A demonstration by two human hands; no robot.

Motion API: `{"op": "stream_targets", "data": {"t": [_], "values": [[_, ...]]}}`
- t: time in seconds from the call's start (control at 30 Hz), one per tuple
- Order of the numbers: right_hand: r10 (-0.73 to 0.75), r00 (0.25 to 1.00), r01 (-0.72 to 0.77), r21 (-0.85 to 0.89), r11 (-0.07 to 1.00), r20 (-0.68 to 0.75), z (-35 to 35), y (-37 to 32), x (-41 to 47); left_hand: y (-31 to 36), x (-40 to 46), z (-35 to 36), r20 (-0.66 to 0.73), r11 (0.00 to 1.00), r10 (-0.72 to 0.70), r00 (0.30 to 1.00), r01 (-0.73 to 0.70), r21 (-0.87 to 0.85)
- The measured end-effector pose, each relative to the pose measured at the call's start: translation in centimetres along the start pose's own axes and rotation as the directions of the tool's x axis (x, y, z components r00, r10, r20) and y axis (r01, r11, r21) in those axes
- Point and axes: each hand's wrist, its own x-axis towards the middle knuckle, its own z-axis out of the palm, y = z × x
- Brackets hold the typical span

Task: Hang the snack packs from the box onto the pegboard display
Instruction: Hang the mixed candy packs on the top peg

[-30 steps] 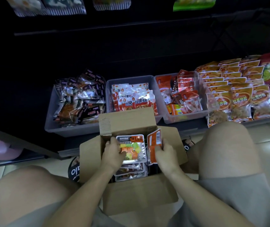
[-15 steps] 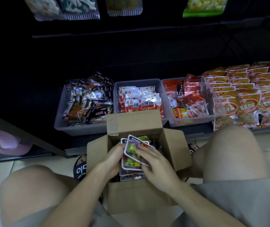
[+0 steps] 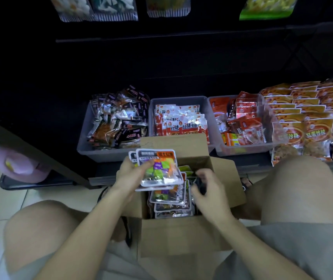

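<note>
An open cardboard box (image 3: 181,235) stands on the floor between my knees. My left hand (image 3: 130,174) grips a small stack of snack packs (image 3: 160,168) with colourful candy pictures, lifted above the box's left side. More packs (image 3: 171,207) lie stacked inside the box. My right hand (image 3: 206,188) is down inside the box's right part, fingers curled around something dark that I cannot make out. At the top edge, hung packs (image 3: 113,9) show on the dark pegboard display (image 3: 181,57).
Three grey bins (image 3: 181,102) of snack packets stand on the low shelf behind the box. Rows of orange packets (image 3: 311,118) fill the shelf at right. A pink object (image 3: 20,168) lies at left. My bare knees flank the box on the tiled floor.
My left hand has lifted a stack of packs out of the box and up to the left. My right hand let go of them and went down into the box's right side.
</note>
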Motion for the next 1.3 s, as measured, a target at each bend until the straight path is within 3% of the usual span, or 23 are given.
{"op": "stream_targets", "data": {"t": [0.07, 0.17, 0.3, 0.53, 0.63, 0.77, 0.83, 0.97, 1.1, 1.17, 1.3], "values": [[0.278, 0.949, -0.278, -0.023, 0.96, 0.147, 0.4, 1.4, 1.0, 0.7, 0.5, -1.2, -0.051, 0.997, 0.062, 0.997, -0.064, -0.036], [0.396, 0.869, -0.354, -0.188, 0.916, 0.295, 1.7, 2.1, 1.9, 1.1, 0.8, -2.1, -0.06, 0.996, 0.066, 0.996, -0.069, -0.053], [0.475, 0.824, -0.467, -0.106, 0.878, 0.308, 3.6, 1.3, 3.0, 1.2, 0.8, -2.5, -0.096, 0.993, 0.064, 0.993, -0.073, -0.098], [0.574, 0.796, -0.544, -0.187, 0.818, 0.193, 6.7, 2.0, 4.6, 1.0, 0.5, -2.6, -0.136, 0.994, 0.044, 0.99, -0.058, -0.097], [0.619, 0.761, -0.616, -0.079, 0.783, 0.195, 7.3, 2.1, 4.9, 0.7, 0.5, -2.4, -0.124, 0.992, 0.002, 0.992, -0.018, -0.125], [0.595, 0.765, -0.643, 0.264, 0.719, 0.246, 4.8, 1.9, 5.4, 0.9, 0.6, -2.2, -0.139, 0.989, -0.012, 0.99, -0.009, -0.144], [0.59, 0.768, -0.64, 0.35, 0.684, 0.25, 2.1, 1.8, 6.1, 0.9, 0.7, -2.1, -0.15, 0.992, 0.006, 0.989, -0.025, -0.127], [0.578, 0.806, -0.56, 0.481, 0.675, 0.127, -2.6, 1.2, 7.6, 1.0, 0.5, -1.6, -0.144, 0.996, 0.036, 0.989, -0.046, -0.072], [0.44, 0.864, -0.457, 0.748, 0.481, 0.244, -3.3, -2.0, 8.1, 0.7, -0.4, -0.6, -0.065, 0.998, 0.051, 0.997, -0.049, 0.045], [0.378, 0.87, -0.483, 0.703, 0.521, 0.317, -2.2, -3.2, 7.7, 0.9, -1.0, 0.2, -0.008, 0.999, 0.026, 1.0, -0.026, 0.045], [0.364, 0.891, -0.451, 0.441, 0.776, 0.271, 0.3, -4.1, 6.8, 1.7, -1.7, 1.4, 0.015, 0.996, 0.063, 0.998, -0.064, 0.068]]}}
